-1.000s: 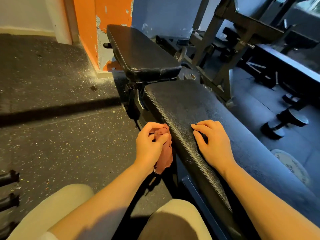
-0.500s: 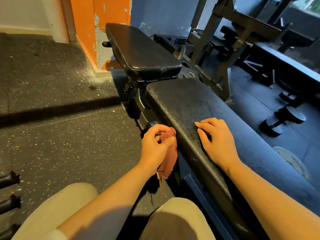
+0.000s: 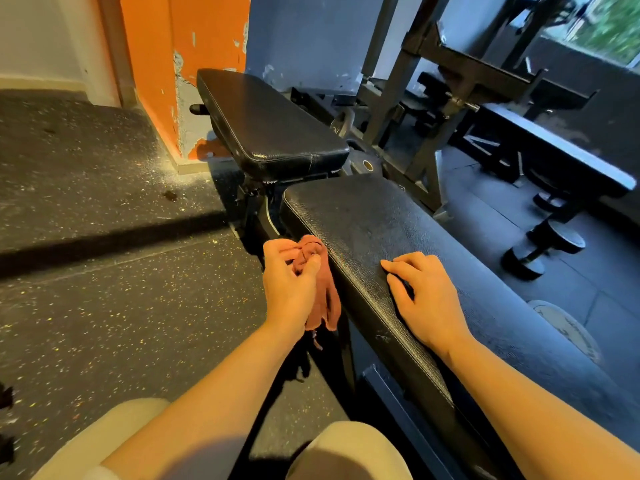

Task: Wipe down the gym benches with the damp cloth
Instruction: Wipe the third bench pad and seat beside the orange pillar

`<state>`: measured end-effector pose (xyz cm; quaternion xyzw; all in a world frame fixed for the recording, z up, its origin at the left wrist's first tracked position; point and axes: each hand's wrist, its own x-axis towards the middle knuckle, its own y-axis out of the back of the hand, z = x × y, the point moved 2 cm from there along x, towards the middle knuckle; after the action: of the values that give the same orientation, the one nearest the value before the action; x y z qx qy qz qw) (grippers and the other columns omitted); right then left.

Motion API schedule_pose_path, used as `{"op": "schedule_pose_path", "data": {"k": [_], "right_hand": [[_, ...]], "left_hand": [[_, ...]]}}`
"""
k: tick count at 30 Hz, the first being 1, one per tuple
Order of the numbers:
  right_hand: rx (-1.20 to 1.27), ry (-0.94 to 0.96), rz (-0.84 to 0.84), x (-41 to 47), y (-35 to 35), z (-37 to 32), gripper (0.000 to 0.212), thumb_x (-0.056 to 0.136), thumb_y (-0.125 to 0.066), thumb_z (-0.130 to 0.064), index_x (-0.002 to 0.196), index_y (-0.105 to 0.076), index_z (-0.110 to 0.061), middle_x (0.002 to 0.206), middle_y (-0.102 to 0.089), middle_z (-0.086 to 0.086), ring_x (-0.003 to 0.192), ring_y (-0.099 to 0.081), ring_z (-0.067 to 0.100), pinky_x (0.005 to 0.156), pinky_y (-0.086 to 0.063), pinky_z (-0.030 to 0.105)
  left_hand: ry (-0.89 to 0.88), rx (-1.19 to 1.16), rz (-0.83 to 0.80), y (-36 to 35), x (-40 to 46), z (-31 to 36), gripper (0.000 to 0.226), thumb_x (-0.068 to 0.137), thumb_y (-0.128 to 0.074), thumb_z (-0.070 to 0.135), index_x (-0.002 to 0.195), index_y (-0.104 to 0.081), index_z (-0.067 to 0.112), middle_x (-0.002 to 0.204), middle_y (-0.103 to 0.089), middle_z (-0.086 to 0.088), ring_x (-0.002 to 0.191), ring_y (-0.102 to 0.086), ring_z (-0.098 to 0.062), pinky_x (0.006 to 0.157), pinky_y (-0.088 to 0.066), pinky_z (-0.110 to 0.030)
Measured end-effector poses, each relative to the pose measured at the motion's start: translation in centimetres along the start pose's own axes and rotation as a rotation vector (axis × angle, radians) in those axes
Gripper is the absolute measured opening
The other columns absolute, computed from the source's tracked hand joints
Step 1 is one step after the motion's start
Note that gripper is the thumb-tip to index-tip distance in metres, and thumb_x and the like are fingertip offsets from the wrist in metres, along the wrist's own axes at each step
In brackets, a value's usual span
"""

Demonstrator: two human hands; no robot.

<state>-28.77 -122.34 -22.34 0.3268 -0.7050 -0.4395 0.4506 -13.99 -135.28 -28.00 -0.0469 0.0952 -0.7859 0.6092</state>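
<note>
head view: the left hand (image 3: 289,284) grips a bunched reddish-brown cloth (image 3: 320,285), fingers and thumb curled round the wad, and holds it against the left side edge of the long black bench pad (image 3: 398,230), near that pad's far end. the loose tail of the cloth hangs down below the hand, beside the pad's side wall (a frayed bit dangles lowest). the right hand (image 3: 427,299) rests palm down on top of the same pad, close to its left edge, fingers lightly bent and fairly close together, holding nothing; the fingertips (image 3: 389,266) touch the textured vinyl. both forearms reach in from the bottom of the frame, and the person's knees in pale shorts (image 3: 349,448) show below them.

beyond the long pad sits a second, shorter black pad (image 3: 273,129), raised a little higher, its near end just above the far end of the long one, with a gap and dark metal frame parts between them. behind it stands an orange pillar (image 3: 156,71) with chipped paint at its corner. the floor (image 3: 104,306) is dark speckled rubber, with a band of shadow across it and pale dust near the pillar's foot. to the right are a dark metal rack (image 3: 426,109), another bench pad (image 3: 554,150) farther off, and a dumbbell (image 3: 542,251) lying on the floor. a weight plate (image 3: 568,330) lies flat on the floor just past the long pad's right side, partly hidden.
</note>
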Motion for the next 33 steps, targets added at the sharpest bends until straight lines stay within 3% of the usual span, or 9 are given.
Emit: {"op": "schedule_pose_path", "data": {"k": [3, 5, 8, 11, 14, 17, 24, 29, 33], "right_hand": [[0.001, 0.005, 0.000, 0.0, 0.1, -0.2, 0.026, 0.096, -0.056, -0.020, 0.118, -0.068, -0.018, 0.107, -0.063, -0.002, 0.100, -0.050, 0.019, 0.085, -0.036, 0.026], [0.000, 0.007, -0.006, 0.2, 0.1, -0.2, 0.026, 0.096, -0.056, -0.020, 0.119, -0.068, -0.017, 0.106, -0.063, -0.002, 0.099, -0.050, 0.019, 0.083, -0.035, 0.026], [-0.010, 0.000, -0.004, 0.1, 0.1, -0.2, 0.026, 0.096, -0.057, -0.020, 0.118, -0.069, -0.017, 0.105, -0.062, -0.002, 0.098, -0.050, 0.020, 0.082, -0.035, 0.026], [-0.027, 0.003, -0.007, 0.2, 0.0, -0.2, 0.025, 0.096, -0.057, -0.020, 0.118, -0.069, -0.017, 0.104, -0.062, -0.002, 0.097, -0.050, 0.019, 0.082, -0.035, 0.026], [-0.019, 0.005, -0.004, 0.2, 0.1, -0.2, 0.025, 0.095, -0.057, -0.020, 0.117, -0.069, -0.017, 0.103, -0.062, -0.002, 0.096, -0.050, 0.019, 0.082, -0.035, 0.025], [-0.019, 0.012, 0.001, 0.2, 0.1, -0.3, 0.025, 0.095, -0.058, -0.018, 0.117, -0.069, -0.016, 0.103, -0.062, -0.001, 0.096, -0.051, 0.020, 0.082, -0.034, 0.025], [-0.014, 0.014, 0.018, 0.2, 0.0, -0.2, 0.026, 0.096, -0.055, -0.021, 0.116, -0.070, -0.016, 0.102, -0.063, 0.000, 0.095, -0.051, 0.021, 0.081, -0.036, 0.027], [-0.007, -0.001, 0.008, 0.2, 0.1, -0.2, 0.033, 0.094, -0.048, -0.029, 0.115, -0.070, -0.016, 0.101, -0.062, -0.002, 0.093, -0.049, 0.019, 0.081, -0.032, 0.022], [-0.011, 0.011, 0.009, 0.2, 0.1, -0.1, 0.025, 0.096, -0.056, -0.021, 0.116, -0.070, -0.016, 0.102, -0.062, -0.002, 0.094, -0.050, 0.019, 0.083, -0.033, 0.023]], "left_hand": [[0.020, 0.022, 0.115, 0.5, 1.6, 0.4, 0.027, 0.085, -0.068, 0.009, 0.105, -0.053, 0.019, 0.101, -0.058, -0.001, 0.098, -0.061, -0.018, 0.079, -0.048, -0.017], [0.009, 0.131, 0.063, 0.0, 1.6, 0.6, 0.018, 0.085, -0.067, 0.012, 0.097, -0.059, 0.022, 0.103, -0.061, -0.002, 0.095, -0.061, -0.016, 0.068, -0.043, -0.009], [0.027, 0.138, 0.006, -0.6, 0.1, 0.7, 0.015, 0.086, -0.065, 0.015, 0.088, -0.059, 0.029, 0.095, -0.063, 0.002, 0.087, -0.061, -0.010, 0.063, -0.041, -0.010], [0.005, 0.169, -0.060, -0.4, -0.8, 0.6, 0.019, 0.085, -0.066, 0.007, 0.086, -0.059, 0.025, 0.091, -0.062, 0.006, 0.081, -0.057, -0.002, 0.062, -0.040, -0.002], [-0.072, 0.207, -0.145, -0.1, -1.0, 0.7, 0.021, 0.082, -0.067, 0.003, 0.087, -0.060, 0.022, 0.089, -0.063, 0.003, 0.079, -0.057, -0.003, 0.065, -0.041, -0.005], [-0.126, 0.160, -0.077, 0.3, 0.6, 1.2, 0.024, 0.084, -0.066, 0.005, 0.085, -0.058, 0.028, 0.089, -0.060, 0.005, 0.077, -0.054, -0.002, 0.065, -0.041, -0.008], [-0.053, 0.125, 0.006, -1.1, 0.2, 0.5, 0.017, 0.087, -0.061, 0.009, 0.091, -0.059, 0.025, 0.098, -0.062, 0.000, 0.085, -0.056, -0.006, 0.067, -0.040, -0.009], [-0.112, 0.181, -0.108, -0.2, -2.2, -0.6, 0.019, 0.084, -0.069, 0.013, 0.095, -0.057, 0.022, 0.092, -0.063, 0.007, 0.085, -0.060, -0.004, 0.071, -0.044, -0.012], [-0.028, 0.195, 0.092, 0.6, 1.0, -0.3, 0.018, 0.092, -0.061, 0.024, 0.107, -0.051, 0.022, 0.106, -0.058, -0.001, 0.095, -0.056, -0.014, 0.071, -0.039, -0.019]]}}
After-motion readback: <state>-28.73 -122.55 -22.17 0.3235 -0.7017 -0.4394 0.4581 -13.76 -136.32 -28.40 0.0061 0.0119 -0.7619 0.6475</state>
